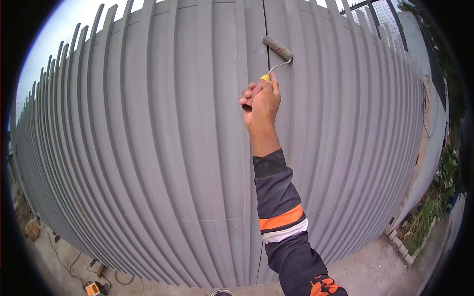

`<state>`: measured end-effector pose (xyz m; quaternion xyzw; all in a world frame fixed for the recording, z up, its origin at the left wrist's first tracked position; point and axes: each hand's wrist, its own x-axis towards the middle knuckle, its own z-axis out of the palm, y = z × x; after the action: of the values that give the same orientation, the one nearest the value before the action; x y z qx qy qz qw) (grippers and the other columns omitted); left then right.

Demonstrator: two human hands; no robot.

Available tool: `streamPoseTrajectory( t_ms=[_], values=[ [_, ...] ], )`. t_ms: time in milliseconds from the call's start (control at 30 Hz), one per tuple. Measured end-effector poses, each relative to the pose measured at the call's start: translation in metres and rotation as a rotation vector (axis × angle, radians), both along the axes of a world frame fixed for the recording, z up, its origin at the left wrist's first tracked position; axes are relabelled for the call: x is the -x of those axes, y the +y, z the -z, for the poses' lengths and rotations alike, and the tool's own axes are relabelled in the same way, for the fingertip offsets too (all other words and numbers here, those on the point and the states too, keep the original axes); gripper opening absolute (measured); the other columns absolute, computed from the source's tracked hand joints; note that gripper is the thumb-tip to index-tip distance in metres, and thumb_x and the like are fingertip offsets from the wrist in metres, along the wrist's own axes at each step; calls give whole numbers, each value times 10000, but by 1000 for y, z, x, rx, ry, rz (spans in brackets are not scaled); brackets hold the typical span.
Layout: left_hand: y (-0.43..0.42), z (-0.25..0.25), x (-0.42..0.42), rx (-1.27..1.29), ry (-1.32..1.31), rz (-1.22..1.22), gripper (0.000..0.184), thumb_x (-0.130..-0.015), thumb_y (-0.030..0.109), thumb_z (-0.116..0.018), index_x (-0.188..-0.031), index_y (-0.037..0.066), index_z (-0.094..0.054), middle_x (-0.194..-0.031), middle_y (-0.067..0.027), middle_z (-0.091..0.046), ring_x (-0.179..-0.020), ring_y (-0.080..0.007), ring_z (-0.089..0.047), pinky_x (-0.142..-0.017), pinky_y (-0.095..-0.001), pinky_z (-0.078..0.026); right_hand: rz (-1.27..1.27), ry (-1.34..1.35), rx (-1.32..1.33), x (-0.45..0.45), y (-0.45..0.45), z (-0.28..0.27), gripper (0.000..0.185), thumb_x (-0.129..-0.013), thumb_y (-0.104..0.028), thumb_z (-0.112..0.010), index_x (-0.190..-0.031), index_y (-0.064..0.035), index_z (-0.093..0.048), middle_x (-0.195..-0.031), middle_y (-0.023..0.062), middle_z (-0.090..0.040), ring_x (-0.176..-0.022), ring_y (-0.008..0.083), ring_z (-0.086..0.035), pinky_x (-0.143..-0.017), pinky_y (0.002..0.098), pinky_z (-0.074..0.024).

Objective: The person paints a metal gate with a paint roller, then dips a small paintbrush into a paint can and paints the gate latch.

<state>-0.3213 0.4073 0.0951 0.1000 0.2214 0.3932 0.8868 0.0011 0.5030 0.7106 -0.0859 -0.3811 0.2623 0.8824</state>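
A paint roller with a fuzzy grey cover [278, 48] is held by the right hand [264, 101], its fingers clamped around the tubular reddish-brown handle [250, 100]. The cover lies just above and right of the grip, at the dark vertical seam [268, 60] in the tall grey ribbed wall [187, 148]. The step in hand is judged to be rolling at the seam; contact cannot be confirmed. For a further stroke, even pressure along the ribs would be called for, with the handle held firmly. The left hand is not seen. The surface is matt grey, with narrow raised uprights on both sides of the grip. The setting is outdoors: pale concrete ground [363, 264] below, an orange-and-black box [92, 288] far below left, green grass [429, 214] below right.
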Motion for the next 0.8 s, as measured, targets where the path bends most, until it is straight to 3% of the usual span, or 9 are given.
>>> streamPoseTrajectory(
  t_ms=[67,200,367,567,800],
  values=[
    [2,-2,4,0,4,-2,650,-1011,628,-417,-1376,117,-585,-1316,-116,-660,-1193,-341,-630,-901,-529,-571,-10,30,-8,15,2,-3,558,-1036,-151,-332,-1588,-177,-259,-864,53,-484,-622,135,-473,-521,313,-425],
    [6,0,9,6,2,-4,656,-1007,633,-418,-1376,117,-584,-1316,-118,-659,-1191,-344,-629,-895,-529,-572,-16,7,51,39,7,41,551,-1041,-165,-329,-1586,-190,-248,-867,54,-481,-624,136,-479,-534,316,-433],
    [7,-2,13,7,-4,0,663,-1003,639,-420,-1376,116,-583,-1316,-120,-659,-1188,-348,-629,-886,-529,-573,41,18,-45,28,19,-15,559,-1045,-173,-282,-1602,-162,-237,-898,60,-475,-578,123,-475,-493,303,-425],
    [9,-4,12,5,-7,13,671,-998,646,-422,-1376,115,-582,-1315,-123,-658,-1185,-353,-629,-876,-528,-574,30,-79,59,25,6,44,561,-1033,-151,-284,-1594,-155,-281,-857,51,-483,-564,124,-477,-466,300,-422],
    [9,-8,6,5,-6,15,681,-991,654,-424,-1376,115,-581,-1314,-126,-657,-1182,-359,-628,-864,-528,-575,123,-154,48,-11,15,-20,584,-1013,-133,-304,-1596,-148,-286,-825,55,-492,-535,117,-468,-428,285,-419]
  ],
)
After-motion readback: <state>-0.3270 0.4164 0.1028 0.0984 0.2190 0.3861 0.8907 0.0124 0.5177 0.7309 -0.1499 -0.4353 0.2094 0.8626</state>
